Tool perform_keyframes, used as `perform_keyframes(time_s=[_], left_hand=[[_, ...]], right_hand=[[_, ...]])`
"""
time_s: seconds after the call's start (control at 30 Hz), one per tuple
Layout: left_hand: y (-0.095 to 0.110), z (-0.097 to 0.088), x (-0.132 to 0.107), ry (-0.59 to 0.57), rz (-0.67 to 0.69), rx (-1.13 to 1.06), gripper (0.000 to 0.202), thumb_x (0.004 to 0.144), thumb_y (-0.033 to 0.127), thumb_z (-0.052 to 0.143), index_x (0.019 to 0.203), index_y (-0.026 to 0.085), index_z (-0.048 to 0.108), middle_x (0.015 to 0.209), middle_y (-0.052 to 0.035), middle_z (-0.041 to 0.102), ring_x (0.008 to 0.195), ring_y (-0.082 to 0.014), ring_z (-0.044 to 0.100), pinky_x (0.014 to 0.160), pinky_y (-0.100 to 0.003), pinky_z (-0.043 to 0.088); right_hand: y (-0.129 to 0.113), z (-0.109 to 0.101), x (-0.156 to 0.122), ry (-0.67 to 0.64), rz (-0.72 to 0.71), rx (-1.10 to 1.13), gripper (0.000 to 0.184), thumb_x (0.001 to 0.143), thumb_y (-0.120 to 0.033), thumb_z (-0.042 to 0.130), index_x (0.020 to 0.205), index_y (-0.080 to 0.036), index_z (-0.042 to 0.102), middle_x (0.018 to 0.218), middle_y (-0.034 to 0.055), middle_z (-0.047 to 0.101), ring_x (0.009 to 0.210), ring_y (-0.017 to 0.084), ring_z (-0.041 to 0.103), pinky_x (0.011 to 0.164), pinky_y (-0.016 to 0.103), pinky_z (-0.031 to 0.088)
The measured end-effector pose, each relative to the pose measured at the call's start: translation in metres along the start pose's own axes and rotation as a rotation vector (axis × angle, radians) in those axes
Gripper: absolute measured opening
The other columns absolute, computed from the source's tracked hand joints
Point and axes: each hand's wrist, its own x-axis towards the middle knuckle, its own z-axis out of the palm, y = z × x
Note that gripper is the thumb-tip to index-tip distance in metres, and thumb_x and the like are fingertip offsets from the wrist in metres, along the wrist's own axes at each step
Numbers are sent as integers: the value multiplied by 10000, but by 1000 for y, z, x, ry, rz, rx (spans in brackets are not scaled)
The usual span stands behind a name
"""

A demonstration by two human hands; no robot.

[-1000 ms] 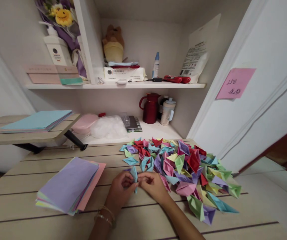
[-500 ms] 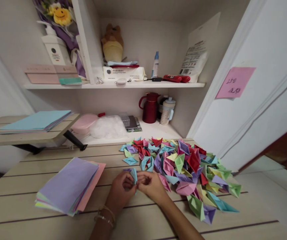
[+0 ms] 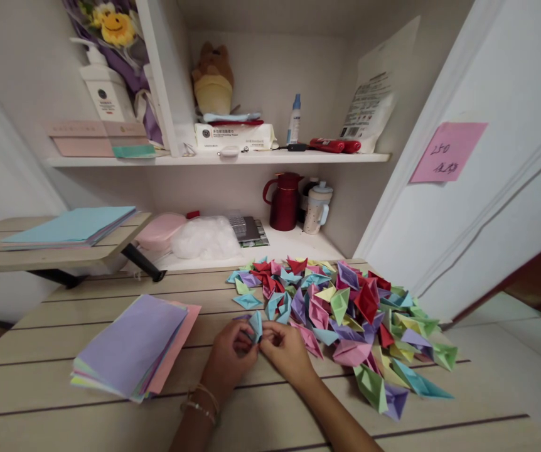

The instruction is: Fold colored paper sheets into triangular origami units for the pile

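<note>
Folded blue paper (image 3: 256,325) is pinched in left hand (image 3: 231,351) at near-left edge of paper boat pile (image 3: 341,306); right hand (image 3: 285,348) is placed against the blue piece, exact grip unclear. Pile is spread on worktop (image 3: 251,427). Purple-topped paper stack (image 3: 133,345) is laid left of pile; blue-topped stack (image 3: 70,225) is set farther left, on raised shelf (image 3: 96,252). Red jug (image 3: 283,202) and lidded cup (image 3: 316,208) are placed behind pile.

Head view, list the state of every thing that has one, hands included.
Left hand: pinching blue paper
Right hand: bent fingers near it, grip unclear
Blue paper: folded
Paper boats: folded, heaped
Desk sheets: flat, stacked unevenly
Riser sheets: flat, stacked
Red jug: upright, lidded
Cup: upright, lidded
Pump bottle: upright
Pink note: written on
</note>
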Motion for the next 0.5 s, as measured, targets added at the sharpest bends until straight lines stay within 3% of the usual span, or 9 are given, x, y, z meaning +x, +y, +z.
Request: perform_keyframes(time_s=[0.17,0.37,0.5], left_hand=[[0,1,-1,21,5,0,118,609,115,587,719,155,568,684,-12,604,603,-131,602,542,-218,510],[-2,1,-1,39,19,13,103,661,140,561,762,162,553,1041,-83,611,658,-131,633,581,-248,537],[-3,1,-2,12,6,21,232,684,146,549,915,166,546,967,-74,643,707,-148,646,627,-263,549]], right_hand=[[0,0,-1,-16,2,12,248,600,-109,452,726,-129,664,508,-46,499,469,80,425,433,147,325],[1,1,-1,2,-18,29,327,613,-120,475,871,-120,676,597,-4,609,534,114,526,495,172,411],[-1,2,-3,38,-63,-61,355,611,-98,470,896,-125,679,585,-19,605,512,102,516,498,163,412]])
